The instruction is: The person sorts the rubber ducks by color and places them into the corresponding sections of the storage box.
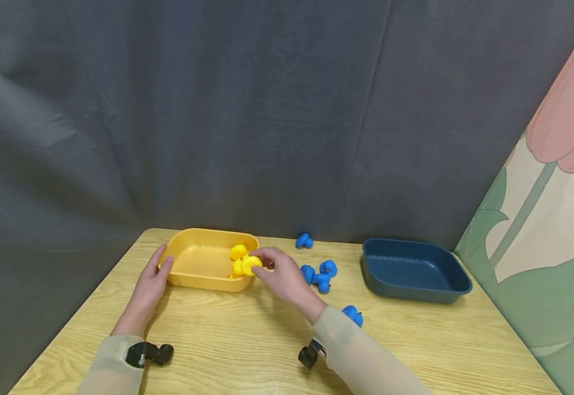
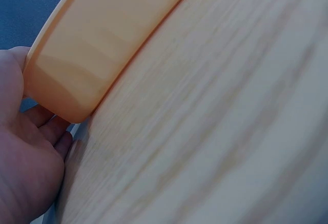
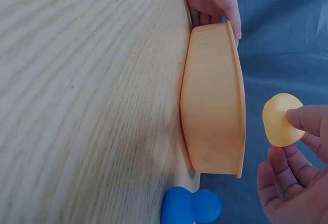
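Note:
A yellow rubber duck (image 3: 281, 122) is pinched between the thumb and fingers of my right hand (image 1: 284, 276), above the right end of the yellow bin (image 1: 198, 282). Inside that end lie more yellow ducks (image 1: 238, 252); the held duck and hand partly cover them. My left hand (image 1: 150, 288) grips the bin's left end, its thumb at the rim and its fingers against the outer wall, as the left wrist view shows. Several blue rubber ducks (image 1: 328, 268) lie on the table just right of my right hand, and one blue duck (image 1: 353, 315) is partly behind my right forearm.
A dark blue bin (image 1: 415, 296) stands at the right of the wooden table (image 1: 228, 340). Another blue duck (image 1: 304, 241) lies near the back edge. A grey curtain (image 1: 267, 120) hangs behind the table, with a flower-patterned surface (image 1: 553, 236) at the right.

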Demonstrator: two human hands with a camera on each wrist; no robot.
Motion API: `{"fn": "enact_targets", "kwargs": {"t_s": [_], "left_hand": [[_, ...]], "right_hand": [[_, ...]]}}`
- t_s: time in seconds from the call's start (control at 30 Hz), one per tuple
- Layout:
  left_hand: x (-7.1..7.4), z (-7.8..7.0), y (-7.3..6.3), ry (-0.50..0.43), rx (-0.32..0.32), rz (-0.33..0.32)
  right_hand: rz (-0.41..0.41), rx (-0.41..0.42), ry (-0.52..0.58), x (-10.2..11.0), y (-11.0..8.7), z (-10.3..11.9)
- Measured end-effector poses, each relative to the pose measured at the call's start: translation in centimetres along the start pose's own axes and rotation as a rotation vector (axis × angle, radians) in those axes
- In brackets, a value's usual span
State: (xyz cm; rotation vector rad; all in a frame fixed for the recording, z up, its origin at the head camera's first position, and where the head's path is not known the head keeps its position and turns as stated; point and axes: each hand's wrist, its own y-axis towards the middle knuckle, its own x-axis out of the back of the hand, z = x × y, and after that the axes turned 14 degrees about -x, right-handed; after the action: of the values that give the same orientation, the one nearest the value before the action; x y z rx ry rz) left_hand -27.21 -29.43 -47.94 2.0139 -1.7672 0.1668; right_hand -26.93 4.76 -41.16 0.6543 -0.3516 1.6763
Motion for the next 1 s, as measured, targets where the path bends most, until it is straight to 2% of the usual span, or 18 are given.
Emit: {"fn": "enact_targets", "kwargs": {"t_s": [0.63, 1.0], "left_hand": [[0.0, -0.1, -0.1, 0.008, 0.019, 0.005], [-0.1, -0.1, -0.1, -0.005, 0.015, 0.004]], "right_hand": [[0.01, -0.019, 0.069, -1.7, 1.4, 0.5], [-0.014, -0.006, 0.028, -2.5, 2.1, 0.3]]}}
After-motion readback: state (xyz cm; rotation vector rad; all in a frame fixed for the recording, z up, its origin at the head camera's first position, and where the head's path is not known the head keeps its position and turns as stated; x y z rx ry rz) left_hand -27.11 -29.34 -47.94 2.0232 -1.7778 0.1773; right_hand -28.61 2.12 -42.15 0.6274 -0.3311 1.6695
